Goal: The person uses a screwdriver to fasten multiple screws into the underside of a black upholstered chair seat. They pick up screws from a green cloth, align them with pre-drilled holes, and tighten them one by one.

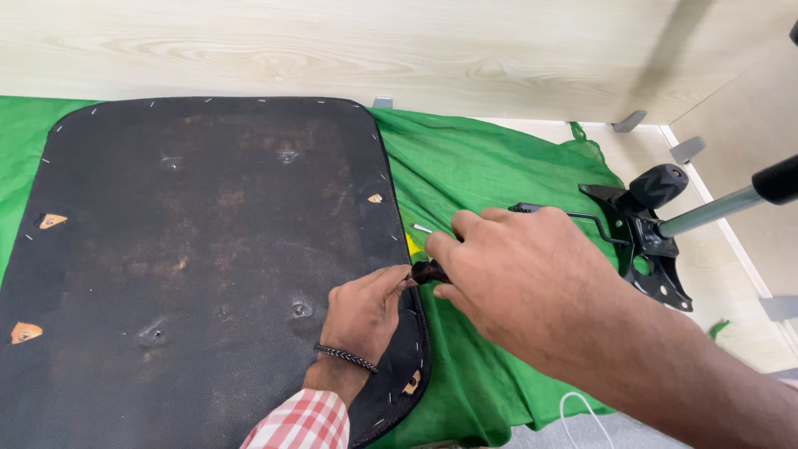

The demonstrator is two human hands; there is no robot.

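Pinning the black seat panel (191, 249) flat on the green cloth (490, 175), our left hand (362, 312) presses its right edge, fingers curled, while our right hand (515, 274) grips a dark-handled tool (428, 271) at that stapled edge, apparently for leverage.

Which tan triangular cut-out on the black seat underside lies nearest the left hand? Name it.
The cut-out at the seat's bottom right edge, just below the braceleted left hand; the others sit farther off.
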